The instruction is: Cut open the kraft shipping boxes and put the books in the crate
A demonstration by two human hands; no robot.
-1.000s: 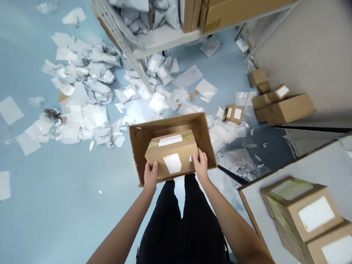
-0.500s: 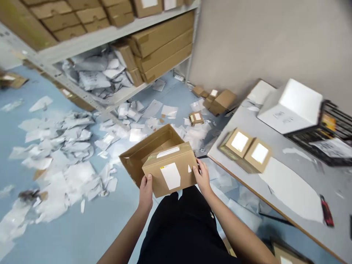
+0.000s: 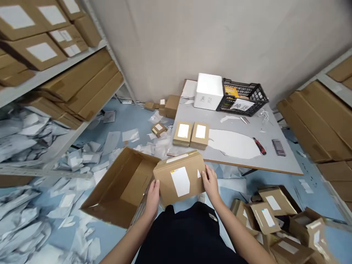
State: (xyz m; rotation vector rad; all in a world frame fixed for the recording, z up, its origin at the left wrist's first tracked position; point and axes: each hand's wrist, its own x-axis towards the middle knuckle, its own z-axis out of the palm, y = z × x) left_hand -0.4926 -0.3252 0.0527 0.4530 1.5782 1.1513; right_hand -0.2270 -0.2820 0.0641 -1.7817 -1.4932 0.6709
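Observation:
A closed brown cardboard box (image 3: pixel 165 180) with white labels is held at its two ends in front of my body. My left hand (image 3: pixel 153 196) grips its left end, thumb on the labelled face. At the right end, my right hand (image 3: pixel 211 182) holds it with the thumb on the same face. Just left of the held box stands a larger open carton (image 3: pixel 118 187), its inside bare where visible. Two small labelled boxes, one on the left (image 3: pixel 182 140) and one on the right (image 3: pixel 200 142), sit side by side at the near left part of the table (image 3: pixel 233 121).
On the table are a white foam box (image 3: pixel 208 91), a black crate (image 3: pixel 251 106), a red cutter (image 3: pixel 259 146) and a blurred-out item (image 3: pixel 278 147). Shelves with boxes flank both sides. Paper scraps (image 3: pixel 66 201) litter the floor; opened cartons (image 3: pixel 291 249) lie lower right.
The view has swung to the right, so more of the table and the right shelf show. The held box is nearer the table, and both hands keep their grip on it.

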